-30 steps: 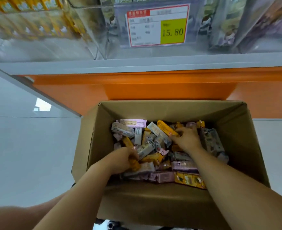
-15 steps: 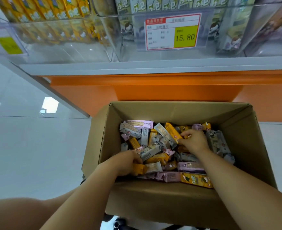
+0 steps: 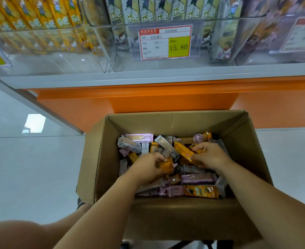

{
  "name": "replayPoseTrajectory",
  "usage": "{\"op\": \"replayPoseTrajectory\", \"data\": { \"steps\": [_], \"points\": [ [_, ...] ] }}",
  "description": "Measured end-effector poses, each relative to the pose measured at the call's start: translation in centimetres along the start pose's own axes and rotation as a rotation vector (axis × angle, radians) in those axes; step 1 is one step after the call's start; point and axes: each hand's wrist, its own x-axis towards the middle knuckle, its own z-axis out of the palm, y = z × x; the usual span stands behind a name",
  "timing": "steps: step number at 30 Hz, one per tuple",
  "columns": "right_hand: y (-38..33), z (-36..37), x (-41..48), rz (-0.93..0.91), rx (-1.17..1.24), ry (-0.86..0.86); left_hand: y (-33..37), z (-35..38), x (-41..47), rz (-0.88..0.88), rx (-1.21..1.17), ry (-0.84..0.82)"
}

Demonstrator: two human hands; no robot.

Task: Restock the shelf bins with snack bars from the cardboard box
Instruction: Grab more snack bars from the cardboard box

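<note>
Now, left hand [image 3: 148, 169], right hand [image 3: 211, 156], gripping yellow bars [image 3: 183, 151]

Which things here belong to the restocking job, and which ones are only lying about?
Job: cardboard box; loose snack bars in it; left hand gripping an orange bar; right hand pinching a second orange bar; clear shelf bins.
Not the job: price tag; orange shelf base; floor.
</note>
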Motion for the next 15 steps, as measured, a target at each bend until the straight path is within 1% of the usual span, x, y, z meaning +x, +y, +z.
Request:
{"op": "replayPoseTrajectory", "data": {
  "steps": [3, 5, 10, 12, 15],
  "points": [
    [-0.1, -1.7, -2.4, 0.03, -0.1, -0.193, 0.8, 0.7, 1.0, 0.047, 0.085, -0.114],
    [0.5, -2.2, -3.7, 0.035, -0.133, -0.261, 0.9, 0.9, 1.4, 0.042, 0.086, -0.184],
    [1.2, -2.4, -5.1, -0.032, -0.239, -0.256, 1.1, 1.1, 1.9, 0.033, 0.11, -0.258],
    [0.9, -2.3, -5.4, -0.024, -0.294, -0.286, 1.0, 1.3, 2.0, 0.024, 0.11, -0.271],
    [0.6, -2.0, -5.4, -0.016, -0.421, -0.283, 0.6, 1.5, 1.7, -0.009, 0.118, -0.28]
  ]
}}
